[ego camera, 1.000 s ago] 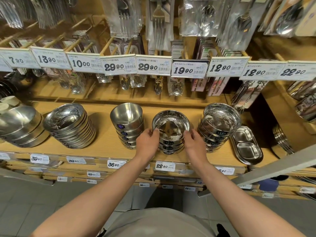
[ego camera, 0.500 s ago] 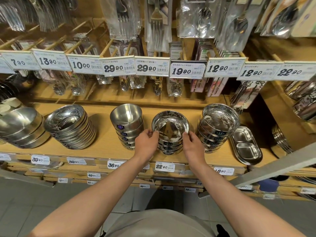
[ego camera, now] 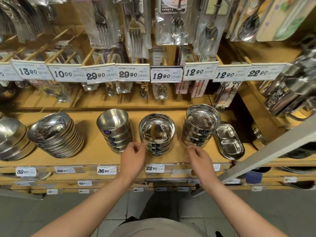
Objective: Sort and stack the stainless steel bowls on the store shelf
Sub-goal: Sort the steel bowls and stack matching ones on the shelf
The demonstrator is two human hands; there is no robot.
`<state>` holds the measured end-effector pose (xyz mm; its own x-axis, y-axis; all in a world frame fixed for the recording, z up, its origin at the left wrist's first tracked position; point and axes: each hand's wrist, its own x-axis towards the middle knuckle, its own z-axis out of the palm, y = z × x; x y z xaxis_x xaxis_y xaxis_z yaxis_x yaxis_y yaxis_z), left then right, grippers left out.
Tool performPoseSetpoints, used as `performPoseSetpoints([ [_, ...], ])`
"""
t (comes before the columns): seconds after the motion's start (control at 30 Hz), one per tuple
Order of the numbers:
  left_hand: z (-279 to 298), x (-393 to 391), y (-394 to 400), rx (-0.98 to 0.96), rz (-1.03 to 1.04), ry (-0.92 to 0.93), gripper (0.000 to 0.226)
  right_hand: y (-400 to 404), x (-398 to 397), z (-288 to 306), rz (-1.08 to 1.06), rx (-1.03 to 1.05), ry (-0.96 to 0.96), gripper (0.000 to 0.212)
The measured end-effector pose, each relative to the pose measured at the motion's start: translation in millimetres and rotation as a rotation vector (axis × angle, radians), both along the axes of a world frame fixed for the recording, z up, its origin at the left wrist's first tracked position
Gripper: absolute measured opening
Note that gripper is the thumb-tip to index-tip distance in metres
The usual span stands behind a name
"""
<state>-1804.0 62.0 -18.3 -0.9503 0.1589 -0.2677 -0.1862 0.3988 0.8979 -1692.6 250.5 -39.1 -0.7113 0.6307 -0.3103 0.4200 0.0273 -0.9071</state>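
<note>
Landmark = middle bowl stack (ego camera: pixel 156 134), 3 or so shiny steel bowls nested, upright on the wooden shelf (ego camera: pixel 92 151), black "316L" labels on the sides, sitting above the 22.90 price tag (ego camera: pixel 154 168) on the shelf edge.

L hand (ego camera: pixel 132 159) just left of & slightly in front of that stack, at its base; fingers loosely curled, grip holds nothing, fingertips very near the lowest bowls but can't tell if touching. R hand (ego camera: pixel 200 158) to the right & in front of the stack, apart from it, w/ a gap of bare shelf between; fingers relaxed & partly curled, grip empty.

Just left of the middle stack: 304 bowl stack (ego camera: pixel 114 129), matte finish, purple labels, top bowl tilted a bit twd the left. Further left: tall leaning stack of wide shallow bowls (ego camera: pixel 54 135), then a bigger bowl stack (ego camera: pixel 12 139) at the frame edge, partly cut off.

Right of the middle stack: another 316L stack (ego camera: pixel 201 125), straight-sided, taller, upright. Just beside that, further right: two-compartment steel dishes (ego camera: pixel 229 141), nested, lying flat near the shelf's right end.

Behind & above the middle stack: row of price tags (ego camera: pixel 133 74) on pegs (13.90, 10.00, 29.90, 29.90, 19.90, 12.90, 12.90, 22.90), w/ packaged forks and spoons (ego camera: pixel 135 31) hanging behind. Far right: steel mugs (ego camera: pixel 289 93), blurred. Below the shelf edge more price labels, then grey tiled floor (ego camera: pixel 34 216)
</note>
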Motion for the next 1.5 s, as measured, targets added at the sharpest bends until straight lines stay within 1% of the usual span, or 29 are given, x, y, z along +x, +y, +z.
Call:
performPoseSetpoints([
  [0.07, 1, 13, 6, 0.009, -0.042, -0.009, 0.018, 10, 14, -2, -0.048, -0.007, -0.018, 0.020],
  [0.2, 5, 30, 29, 0.004, -0.179, -0.009, 0.023, 29, 35, -2, -0.126, -0.021, -0.015, 0.019],
  [0.37, 11, 34, 53, 0.029, -0.324, -0.049, 0.021, 47, 51, -1, -0.211, -0.074, -0.026, 0.023],
  [0.5, 12, 29, 67, 0.063, -0.370, -0.084, 0.018, 51, 59, 4, -0.261, -0.154, -0.029, 0.021],
  [0.6, 14, 25, 83, 0.094, -0.396, -0.086, 0.019, 59, 56, 12, -0.269, -0.172, 0.006, 0.019],
  [0.7, 11, 25, 98, 0.068, -0.400, -0.081, 0.031, 72, 48, 18, -0.247, -0.160, 0.033, 0.020],
  [0.77, 12, 31, 105, 0.077, -0.394, -0.099, 0.021, 75, 47, 20, -0.225, -0.151, 0.036, 0.023],
  [0.8, 13, 33, 108, 0.074, -0.390, -0.101, 0.024, 77, 46, 22, -0.209, -0.153, 0.032, 0.024],
  [0.87, 15, 33, 117, 0.053, -0.358, -0.085, 0.038, 86, 44, 22, -0.171, -0.148, 0.024, 0.022],
  [1.0, 25, 34, 133, 0.014, -0.253, 0.007, 0.039, 108, 30, 29, -0.133, -0.157, 0.056, 0.018],
  [1.1, 30, 38, 134, 0.045, -0.182, 0.005, 0.043, 114, 24, 39, -0.088, -0.146, 0.092, 0.013],
  [1.17, 30, 39, 125, 0.116, -0.137, -0.029, 0.039, 112, 27, 42, -0.063, -0.121, 0.132, 0.025],
  [1.2, 30, 40, 118, 0.152, -0.117, -0.038, 0.033, 110, 29, 43, -0.058, -0.122, 0.141, 0.027],
  [1.27, 30, 41, 98, 0.171, -0.057, -0.022, 0.018, 100, 34, 44, -0.001, -0.159, 0.136, 0.020],
  [1.37, 28, 44, 57, 0.129, 0.050, 0.035, 0.021, 76, 36, 45, 0.159, -0.200, 0.129, 0.018],
  [1.5, 26, 41, -4, 0.145, 0.211, 0.019, 0.013, 38, 23, 54, 0.297, -0.251, 0.109, 0.015],
])
